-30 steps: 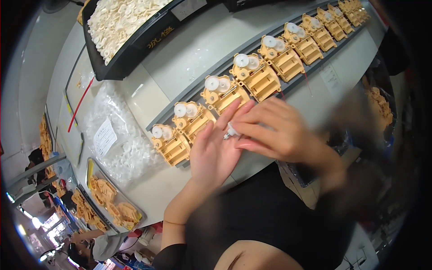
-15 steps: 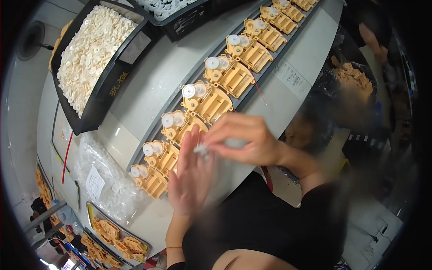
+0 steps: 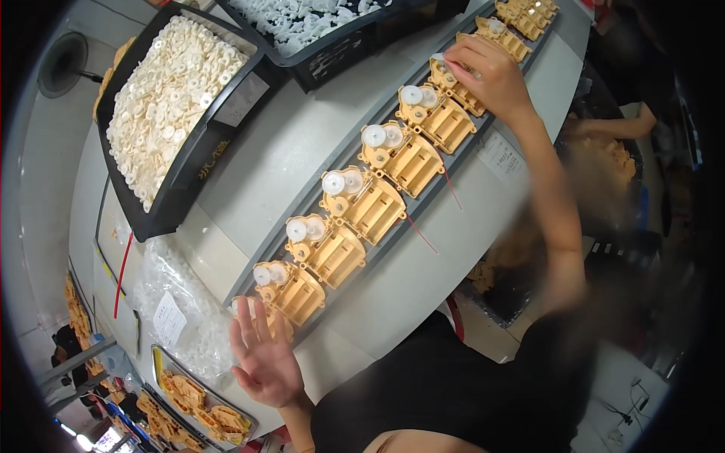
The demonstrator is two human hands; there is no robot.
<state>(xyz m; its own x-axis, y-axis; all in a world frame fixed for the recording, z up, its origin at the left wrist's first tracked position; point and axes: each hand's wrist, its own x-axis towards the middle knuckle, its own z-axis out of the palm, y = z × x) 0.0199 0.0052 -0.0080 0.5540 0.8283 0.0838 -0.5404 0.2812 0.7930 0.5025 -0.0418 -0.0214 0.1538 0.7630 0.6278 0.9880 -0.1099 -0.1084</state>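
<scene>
A row of tan plastic housings [image 3: 370, 211], each with round white gears [image 3: 334, 182] at its left end, lies along a long grey tray [image 3: 355, 241]. At the far part of the row, my right hand [image 3: 491, 79] reaches over one housing, fingertips pinched at its white gear [image 3: 438, 60]. Whatever is between those fingertips is hidden. My left hand [image 3: 266, 361] is open near the nearest housing [image 3: 281, 326], palm up and fingers stretched, partly covering that housing. Nothing shows on the palm.
A black bin [image 3: 177, 177] full of cream-white washer-like pieces stands at left. Behind it is another black bin [image 3: 332, 57] with white parts. A clear bag [image 3: 181, 302] of white pieces lies left of the row. Tan parts fill a tray [image 3: 204, 404] at lower left. Another person's arm [image 3: 615, 127] is at right.
My hands have parted from above the row, where small white pieces were between them. The right went far along the row; the left moved down and left. The view has shifted too.
</scene>
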